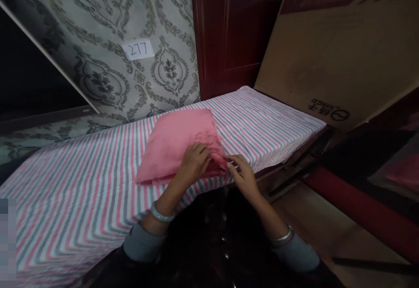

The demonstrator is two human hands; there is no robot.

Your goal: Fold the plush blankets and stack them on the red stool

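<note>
A pink pillow (176,137) with darker blotches near its right side lies flat on a striped sheet (108,179). My left hand (195,162) grips the pillow's cloth close to its near right corner, thumb and fingers closed on a fold. Beside it, my right hand (241,172) pinches that same corner between thumb and fingertips. The cloth is bunched up between the two hands. Whether the edge there is an opening or a seam I cannot tell.
The striped sheet covers a long narrow surface along a patterned wall (98,30) with a paper (138,49) reading 277. A large cardboard box (340,52) leans at the back right, before a dark red door (229,30). A dark screen-like panel (29,65) stands at left.
</note>
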